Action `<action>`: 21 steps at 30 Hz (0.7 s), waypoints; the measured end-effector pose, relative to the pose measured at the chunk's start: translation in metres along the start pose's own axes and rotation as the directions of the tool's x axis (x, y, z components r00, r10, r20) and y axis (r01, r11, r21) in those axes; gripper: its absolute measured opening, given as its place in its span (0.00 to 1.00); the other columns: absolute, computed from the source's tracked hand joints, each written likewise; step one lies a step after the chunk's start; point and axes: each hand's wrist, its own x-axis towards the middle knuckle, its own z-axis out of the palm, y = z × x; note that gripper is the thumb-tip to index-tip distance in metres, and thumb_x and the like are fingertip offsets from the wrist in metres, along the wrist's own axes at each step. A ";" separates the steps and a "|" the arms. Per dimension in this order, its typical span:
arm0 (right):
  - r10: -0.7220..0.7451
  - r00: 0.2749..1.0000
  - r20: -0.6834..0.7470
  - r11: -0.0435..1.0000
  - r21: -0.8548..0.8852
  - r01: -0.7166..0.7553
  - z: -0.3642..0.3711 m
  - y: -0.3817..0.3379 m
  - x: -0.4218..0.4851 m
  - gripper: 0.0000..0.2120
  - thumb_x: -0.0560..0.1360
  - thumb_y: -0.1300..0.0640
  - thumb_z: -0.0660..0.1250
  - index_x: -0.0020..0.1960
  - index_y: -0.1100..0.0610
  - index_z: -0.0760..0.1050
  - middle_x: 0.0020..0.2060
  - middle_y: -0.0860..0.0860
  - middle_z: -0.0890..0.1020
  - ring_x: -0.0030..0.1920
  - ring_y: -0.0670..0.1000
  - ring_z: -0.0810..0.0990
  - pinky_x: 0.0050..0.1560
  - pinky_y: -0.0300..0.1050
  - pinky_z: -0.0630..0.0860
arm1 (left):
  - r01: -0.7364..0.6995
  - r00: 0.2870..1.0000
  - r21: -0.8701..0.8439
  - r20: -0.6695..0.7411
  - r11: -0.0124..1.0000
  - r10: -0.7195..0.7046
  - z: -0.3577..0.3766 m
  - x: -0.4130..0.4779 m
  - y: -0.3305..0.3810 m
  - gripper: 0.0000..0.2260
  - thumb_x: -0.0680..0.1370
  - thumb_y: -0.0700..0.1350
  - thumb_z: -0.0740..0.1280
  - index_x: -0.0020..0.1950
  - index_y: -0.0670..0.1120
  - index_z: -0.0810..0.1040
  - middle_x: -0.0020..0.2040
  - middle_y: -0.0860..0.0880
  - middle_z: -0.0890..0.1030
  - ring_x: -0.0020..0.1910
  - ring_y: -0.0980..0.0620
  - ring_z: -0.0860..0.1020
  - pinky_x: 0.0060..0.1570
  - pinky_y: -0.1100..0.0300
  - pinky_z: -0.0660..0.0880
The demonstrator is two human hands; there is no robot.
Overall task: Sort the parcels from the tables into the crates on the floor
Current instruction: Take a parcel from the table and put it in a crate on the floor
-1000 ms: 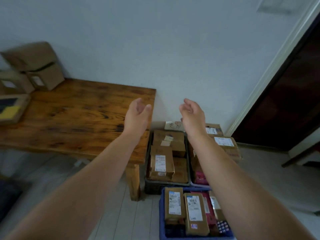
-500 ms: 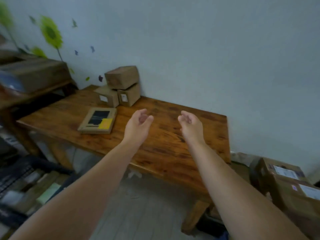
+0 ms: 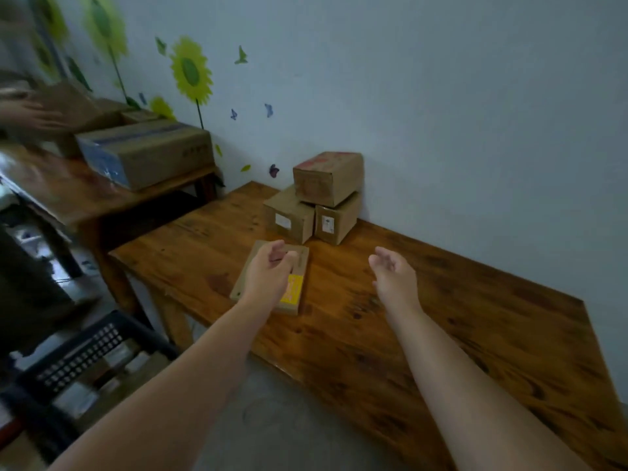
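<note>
Two bare arms of ours stretch out over a brown wooden table [image 3: 441,317]. Our left hand [image 3: 272,275] is above a flat parcel [image 3: 294,292] with a yellow label. Its fingers are softly bent and it holds nothing. We cannot tell if it touches the parcel or floats just over it. Our right hand [image 3: 394,277] is over bare wood, to the right of the flat parcel and apart from it. Its fingers are loose and a bit curled too, and it holds nothing.

The flat parcel lies on the table near the left end. Just behind it, by the wall [image 3: 441,96], is a pile of small boxes [image 3: 319,202]. The left box [image 3: 289,217] and the right box [image 3: 336,222] stand side by side and touch. Each has a white label on the front. The top box [image 3: 328,178] sits on both of them, turned a little.

To the left we see a second table [image 3: 68,188] with a big box [image 3: 149,154] on it. Past that, all is blurry. We can make out another hand [image 3: 29,113] there, but not what it does.

Down on the floor at the left is a black crate [image 3: 102,329] with holes in its side and parcels inside. Yellow flower stickers [image 3: 190,73] are on the wall.
</note>
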 end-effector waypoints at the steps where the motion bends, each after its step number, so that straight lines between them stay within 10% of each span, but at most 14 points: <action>1: 0.010 1.000 0.005 1.000 0.004 -0.010 0.011 0.003 0.012 0.17 0.80 0.55 0.61 0.68 0.54 0.71 0.65 0.52 0.74 0.62 0.49 0.72 0.63 0.48 0.73 | 0.013 1.000 -0.002 -0.005 1.000 -0.013 0.001 0.012 -0.005 0.17 0.81 0.46 0.61 0.70 0.46 0.69 0.61 0.50 0.74 0.57 0.54 0.72 0.58 0.59 0.70; 5: 0.087 0.995 0.040 0.996 -0.013 -0.087 0.055 0.012 0.057 0.17 0.80 0.55 0.61 0.68 0.54 0.71 0.65 0.53 0.74 0.63 0.52 0.73 0.64 0.51 0.73 | 0.080 0.997 0.058 -0.025 0.995 -0.079 -0.002 0.062 -0.022 0.17 0.80 0.47 0.62 0.69 0.49 0.69 0.61 0.50 0.75 0.55 0.53 0.73 0.45 0.62 0.73; 21: 0.389 0.920 0.054 0.904 -0.215 -0.370 0.179 0.070 0.144 0.21 0.78 0.57 0.64 0.70 0.56 0.68 0.68 0.56 0.72 0.67 0.54 0.71 0.65 0.48 0.68 | 0.335 0.930 0.199 0.089 0.921 -0.357 -0.030 0.214 -0.111 0.21 0.79 0.47 0.63 0.72 0.48 0.65 0.67 0.48 0.73 0.63 0.48 0.73 0.54 0.55 0.71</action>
